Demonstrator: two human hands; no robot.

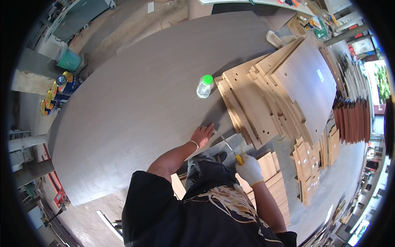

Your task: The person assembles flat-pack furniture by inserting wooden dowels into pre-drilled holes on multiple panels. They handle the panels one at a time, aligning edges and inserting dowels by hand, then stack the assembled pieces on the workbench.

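Observation:
My left hand (202, 134) is bare, wears a thin bracelet and presses flat on the near edge of a large grey-brown board (144, 103). Its fingers point toward the board's edge and hold nothing that I can see. My right hand (249, 168) wears a white glove and grips a yellow-handled tool (235, 154) whose thin metal blade points up toward the board's edge beside my left hand. A clear plastic bottle with a green cap (205, 85) stands on the board a little beyond my left hand.
A stack of light wooden panels with drilled holes (271, 94) lies on the board's right end. More cut panels (306, 164) stand on the floor at right. Paint cans (61, 88) and a green bucket (68, 60) sit at far left.

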